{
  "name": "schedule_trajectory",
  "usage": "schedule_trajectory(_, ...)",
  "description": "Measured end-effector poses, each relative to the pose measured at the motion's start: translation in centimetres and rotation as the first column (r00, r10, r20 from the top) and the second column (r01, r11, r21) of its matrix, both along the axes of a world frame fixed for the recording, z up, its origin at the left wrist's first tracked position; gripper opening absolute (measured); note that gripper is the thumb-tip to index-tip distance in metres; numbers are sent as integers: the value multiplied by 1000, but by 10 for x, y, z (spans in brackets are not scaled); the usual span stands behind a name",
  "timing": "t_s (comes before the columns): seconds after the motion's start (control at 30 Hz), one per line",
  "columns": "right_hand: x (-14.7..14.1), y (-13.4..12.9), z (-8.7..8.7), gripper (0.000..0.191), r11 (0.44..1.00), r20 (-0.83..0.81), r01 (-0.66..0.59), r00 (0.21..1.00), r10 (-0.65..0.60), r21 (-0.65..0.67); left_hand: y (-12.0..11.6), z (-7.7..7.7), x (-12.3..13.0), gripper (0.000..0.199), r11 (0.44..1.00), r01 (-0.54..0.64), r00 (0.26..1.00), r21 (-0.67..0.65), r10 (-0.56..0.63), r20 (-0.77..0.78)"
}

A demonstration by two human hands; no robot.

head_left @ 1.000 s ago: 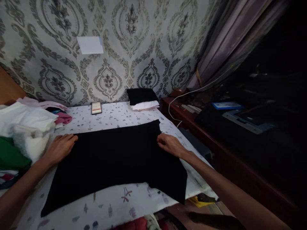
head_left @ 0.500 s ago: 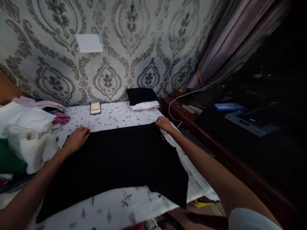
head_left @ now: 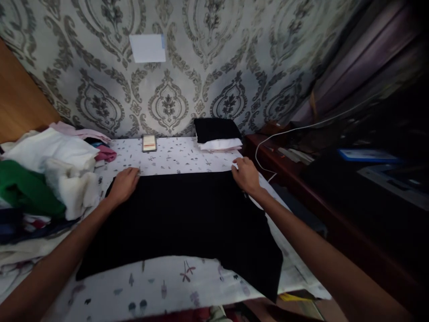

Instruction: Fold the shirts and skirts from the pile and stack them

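Note:
A black garment [head_left: 177, 214] lies spread on a white printed sheet [head_left: 164, 286]; its kind I cannot tell. It has a straight far edge, a curved near edge and two pointed ends reaching toward me. At the far left corner, my left hand [head_left: 124, 184] is closed on the cloth with curled fingers. My right hand [head_left: 246, 175] grips the far right corner, fingers bent down over the edge. Both hands rest low against the sheet, and the fingertips are partly hidden.
Crumpled clothes [head_left: 63, 152] are heaped at the left. Folded black and white clothes [head_left: 217, 132] are stacked by the wall. A small card-like item [head_left: 149, 143] lies at the back. Along the right runs a dark red wooden edge [head_left: 284, 161] with a white cable [head_left: 259, 147].
My view has turned left, so everything sits further right in it. The right hand's fingers have shifted over the garment's corner. The left hand stays at its corner.

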State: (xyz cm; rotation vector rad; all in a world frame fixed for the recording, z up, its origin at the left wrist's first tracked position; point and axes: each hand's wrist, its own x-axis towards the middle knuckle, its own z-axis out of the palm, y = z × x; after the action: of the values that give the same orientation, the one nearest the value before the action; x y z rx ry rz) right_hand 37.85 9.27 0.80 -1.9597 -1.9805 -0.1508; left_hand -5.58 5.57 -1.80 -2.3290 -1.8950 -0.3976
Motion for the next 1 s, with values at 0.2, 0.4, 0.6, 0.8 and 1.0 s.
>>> schedule_trajectory(0.2, -38, -12, -37, 53, 937, 152, -342, 925, 348, -66, -6, -9, 37, 59, 961, 210, 976, -180, -217, -17)
schedule_trajectory(0.4, -29, -18, -61, 62, 967, 221, -250, 942, 253, -42, -16, -13, -20, 68, 972, -65, 990, -227, 34, -138)
schedule_trajectory(0.6, -30, -16, -51, 66, 959, 75, -269, 958, 276, -90, -21, -11, -41, 71, 965, -128, 980, -228, 87, -181)
schedule_trajectory(0.8, 23, -78, -23, 69, 974, -355, -225, 908, 224, 37, -55, 1, -30, 69, 997, -53, 992, -48, 47, -114)
schedule_trajectory(1.0, 54, -214, -30, 64, 993, -418, 121, 901, -117, -17, -142, 22, -20, 60, 941, 265, 964, -210, -253, 81)
